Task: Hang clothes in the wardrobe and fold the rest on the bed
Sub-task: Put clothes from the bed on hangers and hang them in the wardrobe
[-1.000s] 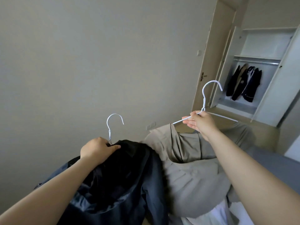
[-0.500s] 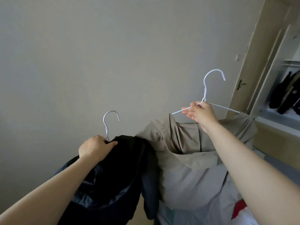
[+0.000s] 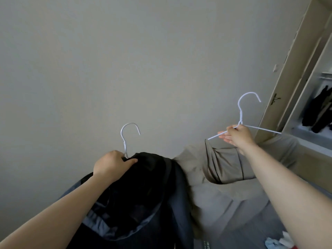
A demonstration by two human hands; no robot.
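1. A plain grey-beige wall [image 3: 125, 60] fills most of the view – bare and evenly lit, with a small white switch plate [image 3: 275, 67] near its right end.
2. At the right edge stands a pale wooden door frame [image 3: 294, 72] with a dark lever handle [image 3: 274, 100]; just beyond it the open wardrobe [image 3: 323, 112] shows dark garments [image 3: 318, 112] hanging inside above a white shelf.
3. The left hand [image 3: 112, 165] is closed around the neck of a white wire hanger [image 3: 128, 136], thumb pressed on the collar of a black jacket [image 3: 143, 200] that hangs from it; the hook stands upright against the wall.
4. The right hand [image 3: 237, 135] pinches a second white hanger [image 3: 241, 115] at the junction of hook and arms, the other fingers held loosely spread below the wire. A beige garment [image 3: 224, 177] drapes from this hanger, touching the black jacket along its left side.
5. Both garments are held up in the air in front of the person, the beige one nearer the wardrobe.
6. In the bottom right corner a strip of grey surface [image 3: 265, 232] shows – bed or floor, I cannot tell which – with a few crumpled light-coloured cloths [image 3: 280, 241] lying on it.
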